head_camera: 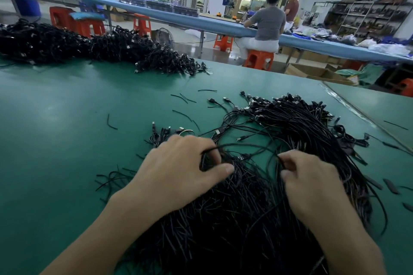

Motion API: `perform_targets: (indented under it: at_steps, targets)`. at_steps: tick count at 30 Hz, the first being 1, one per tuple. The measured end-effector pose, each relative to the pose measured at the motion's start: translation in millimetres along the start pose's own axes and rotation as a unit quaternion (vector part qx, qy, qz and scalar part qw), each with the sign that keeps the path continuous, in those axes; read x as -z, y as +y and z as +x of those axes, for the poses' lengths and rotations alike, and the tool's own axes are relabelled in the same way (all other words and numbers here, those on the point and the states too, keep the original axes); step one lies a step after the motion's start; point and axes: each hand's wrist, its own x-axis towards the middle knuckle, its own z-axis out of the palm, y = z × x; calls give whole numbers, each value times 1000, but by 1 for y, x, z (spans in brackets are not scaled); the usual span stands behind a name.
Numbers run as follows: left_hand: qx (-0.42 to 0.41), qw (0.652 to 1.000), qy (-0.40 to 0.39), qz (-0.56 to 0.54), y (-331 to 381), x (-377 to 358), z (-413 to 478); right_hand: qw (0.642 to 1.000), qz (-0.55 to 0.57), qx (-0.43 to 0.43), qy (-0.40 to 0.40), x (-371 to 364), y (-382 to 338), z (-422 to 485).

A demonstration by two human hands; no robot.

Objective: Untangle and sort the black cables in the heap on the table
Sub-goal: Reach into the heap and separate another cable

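A big heap of thin black cables [290, 131] with small plugs covers the near right of the green table [67, 129]. My left hand [178, 169] rests on the heap's near part, with fingers and thumb pinched on one black cable [243, 146] that arches to the right. My right hand [312, 183] sits beside it on the heap, its fingertips pinched on the other end of that same arching cable. A small bunch of cables [165, 134] with plugs lies just beyond my left hand.
A long dark pile of cables [93, 47] lies along the table's far left edge. Short loose cable bits [183, 98] are scattered on the green surface. Red stools [258, 59], a seated person [266, 27] and another bench stand beyond the table.
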Motion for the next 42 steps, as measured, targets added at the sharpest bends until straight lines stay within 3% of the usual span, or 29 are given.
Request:
perform_targets:
  at_steps: [4,7,10,13,15,16,18,20,22,24,29,33,34,35,39,42]
  targets:
    - [82,988,-89,98,-3,-10,1,990,26,110,-85,-7,-20,-9]
    - [59,994,-92,26,-4,-14,3,968,121,198,-91,-11,-37,-15]
    - [6,996,-28,-86,-5,-13,5,961,197,188,-50,-12,-37,-15]
    - [4,988,11,-155,-4,-12,6,960,226,168,-3,-10,-31,-11]
    - [36,984,-7,-176,-4,-9,6,957,240,165,22,-9,-30,-10]
    - [55,977,-54,-197,-3,-7,6,953,251,163,38,-8,-30,-10]
    - [72,929,-212,-293,-1,-1,4,944,282,157,64,-7,-29,-8]
    - [61,838,-349,-416,2,5,0,935,313,153,68,-7,-30,-7]
    - [52,761,-382,-522,4,9,-2,929,336,149,49,-9,-30,-7]
    - [64,711,-343,-611,5,11,0,931,330,153,21,-13,-31,-7]
    - [96,638,-131,-753,12,8,9,943,259,189,-93,-20,-38,-11]
    - [123,593,22,-796,10,1,15,922,235,237,-196,-17,-47,-22]
    - [117,608,44,-784,8,-1,15,920,234,243,-199,-15,-48,-24]
    - [104,648,61,-752,7,-4,14,921,232,246,-192,-13,-48,-24]
    - [17,870,86,-485,6,-22,9,936,237,235,-108,-4,-42,-21]
    - [-33,957,68,-281,7,-29,4,936,237,247,-88,0,-36,-19]
